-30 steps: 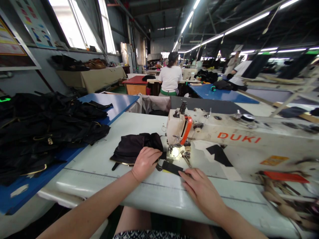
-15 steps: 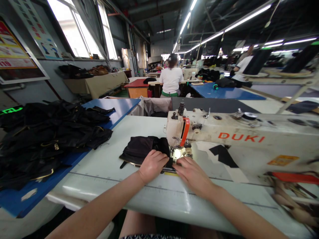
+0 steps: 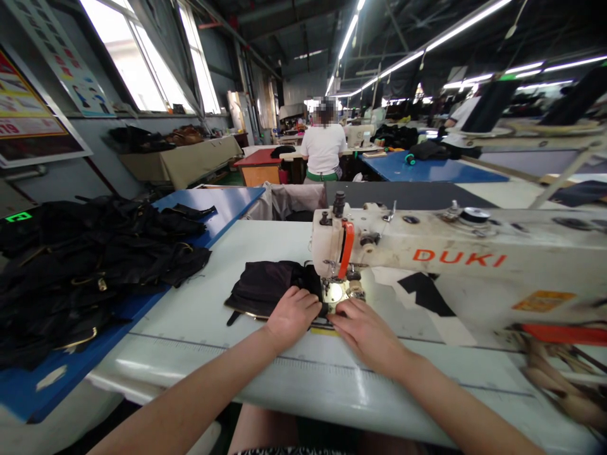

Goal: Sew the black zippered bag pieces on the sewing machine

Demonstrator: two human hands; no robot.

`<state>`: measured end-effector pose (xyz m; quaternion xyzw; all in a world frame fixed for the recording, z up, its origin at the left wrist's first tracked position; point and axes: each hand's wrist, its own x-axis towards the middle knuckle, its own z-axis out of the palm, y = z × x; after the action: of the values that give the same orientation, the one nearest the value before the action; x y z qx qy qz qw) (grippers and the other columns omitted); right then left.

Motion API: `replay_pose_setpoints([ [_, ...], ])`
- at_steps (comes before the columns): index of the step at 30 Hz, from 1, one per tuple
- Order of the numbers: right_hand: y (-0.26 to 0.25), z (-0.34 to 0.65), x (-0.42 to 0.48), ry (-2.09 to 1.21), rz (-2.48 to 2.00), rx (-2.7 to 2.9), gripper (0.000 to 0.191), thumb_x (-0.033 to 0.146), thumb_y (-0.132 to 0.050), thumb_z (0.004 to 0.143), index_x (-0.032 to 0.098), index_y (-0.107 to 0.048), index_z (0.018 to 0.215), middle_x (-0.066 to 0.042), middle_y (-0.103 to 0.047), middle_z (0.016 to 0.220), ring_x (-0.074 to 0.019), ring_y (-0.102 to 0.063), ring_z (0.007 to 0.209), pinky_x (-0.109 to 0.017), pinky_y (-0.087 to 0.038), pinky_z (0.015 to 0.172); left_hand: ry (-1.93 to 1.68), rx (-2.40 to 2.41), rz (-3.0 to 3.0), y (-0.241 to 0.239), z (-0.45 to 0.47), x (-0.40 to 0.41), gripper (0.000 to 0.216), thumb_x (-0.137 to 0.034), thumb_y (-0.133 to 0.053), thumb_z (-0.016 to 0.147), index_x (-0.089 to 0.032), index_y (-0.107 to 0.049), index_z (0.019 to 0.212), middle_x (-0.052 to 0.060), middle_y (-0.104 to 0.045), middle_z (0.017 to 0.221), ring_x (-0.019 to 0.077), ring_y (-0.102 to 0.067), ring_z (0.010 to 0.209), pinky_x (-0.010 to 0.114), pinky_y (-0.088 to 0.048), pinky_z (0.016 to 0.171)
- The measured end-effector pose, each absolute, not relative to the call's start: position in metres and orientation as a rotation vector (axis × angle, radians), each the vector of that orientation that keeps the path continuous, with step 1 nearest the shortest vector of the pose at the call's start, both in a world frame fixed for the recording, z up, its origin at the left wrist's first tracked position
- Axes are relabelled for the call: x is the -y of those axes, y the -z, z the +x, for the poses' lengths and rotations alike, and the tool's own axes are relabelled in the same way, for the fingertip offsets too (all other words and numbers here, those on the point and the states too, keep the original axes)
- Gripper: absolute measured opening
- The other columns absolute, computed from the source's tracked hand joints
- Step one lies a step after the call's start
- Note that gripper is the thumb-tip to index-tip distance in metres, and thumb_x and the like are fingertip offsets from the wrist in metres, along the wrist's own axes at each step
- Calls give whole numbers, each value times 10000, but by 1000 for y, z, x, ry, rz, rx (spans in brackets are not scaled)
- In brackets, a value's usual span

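Observation:
A black zippered fabric piece (image 3: 265, 284) lies on the pale green sewing table, its gold zipper teeth along the near edge. Its right end is beside the lit needle area of the sewing machine (image 3: 393, 243). My left hand (image 3: 294, 316) is on the fabric's near right part, fingers together and bent over it. Close to the presser foot, my right hand (image 3: 363, 328) has its fingers closed at the fabric's right edge. The fingertips of both hands partly hide the edge between them.
To the left, a heap of black zippered pieces (image 3: 95, 272) covers much of a blue table (image 3: 237, 205). Black scraps (image 3: 427, 294) lie under the machine arm. A ruler strip (image 3: 190, 344) runs along the table front. A person in a white shirt (image 3: 324, 150) sits ahead, back turned.
The view has shifted slightly. Both hands stay at nearly the same place on the fabric beside the needle area, and their hold looks the same.

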<state>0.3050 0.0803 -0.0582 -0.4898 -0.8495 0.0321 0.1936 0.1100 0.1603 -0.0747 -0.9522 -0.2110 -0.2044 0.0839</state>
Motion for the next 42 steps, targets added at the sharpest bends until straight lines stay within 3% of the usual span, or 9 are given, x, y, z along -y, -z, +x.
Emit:
replay_pose_setpoints([
  [22, 64, 309, -78, -119, -1359, 2286, 218, 178, -453, 916, 209, -666, 949, -67, -598, 877, -215, -526, 877, -368, -452, 782, 299, 611, -2898, 52, 110, -155, 146, -143, -507, 878, -156, -587, 1000, 59, -622, 915, 204, -536, 906, 349, -365, 799],
  [29, 65, 303, -85, -114, -1362, 2271, 246, 168, -442, 918, 202, -633, 1069, -79, -592, 928, -229, -518, 901, -393, -462, 812, 209, 521, -2921, 36, 108, -155, 97, -127, -521, 807, -155, -592, 868, 66, -600, 870, 205, -544, 826, 337, -361, 752],
  [42, 62, 302, -88, -65, -1381, 2355, 237, 170, -439, 924, 192, -659, 1011, -78, -568, 886, -226, -506, 886, -378, -446, 794, 225, 459, -2719, 64, 109, -154, 103, -115, -474, 899, -116, -573, 926, 82, -606, 912, 216, -546, 838, 342, -398, 708],
])
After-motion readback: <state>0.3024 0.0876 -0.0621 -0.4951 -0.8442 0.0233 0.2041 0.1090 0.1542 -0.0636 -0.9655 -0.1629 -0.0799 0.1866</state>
